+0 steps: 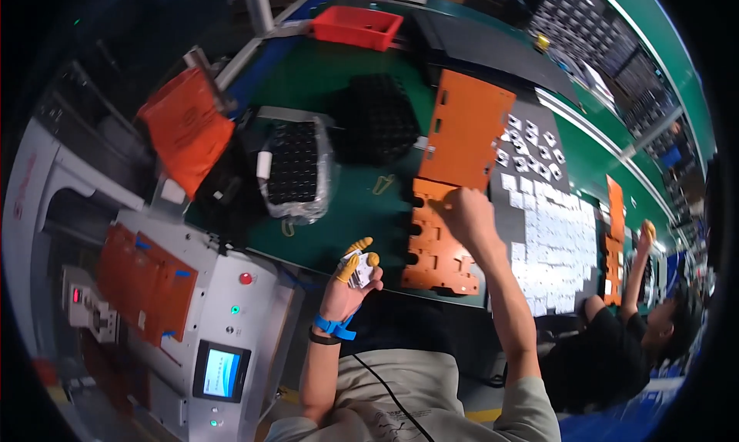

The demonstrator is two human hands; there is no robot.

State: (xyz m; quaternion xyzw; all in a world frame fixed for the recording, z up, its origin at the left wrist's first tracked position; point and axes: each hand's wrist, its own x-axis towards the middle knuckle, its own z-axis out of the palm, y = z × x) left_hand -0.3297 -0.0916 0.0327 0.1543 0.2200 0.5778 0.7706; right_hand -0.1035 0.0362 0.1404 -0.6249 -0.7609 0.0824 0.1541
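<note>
My left hand (350, 286), with yellow finger cots on its fingertips and a blue strap at the wrist, is held palm up near the table's front edge. Its fingers close around small white flat pieces (360, 268); how many I cannot tell. Over the upper part of an orange slotted fixture plate (439, 261) is my right hand (471, 215), its fingers curled downward. Whatever it grips there is hidden by the hand. Beyond it, a hinged-looking orange panel (467, 123) adjoins the fixture plate.
Many white flat pieces (550, 242) lie in rows to the right, with loose ones (531, 142) beyond. Black trays (294, 165) in plastic stand left of centre, a red bin (356, 26) far back. A machine with a screen (222, 371) is at left; a co-worker (608, 350) sits at right.
</note>
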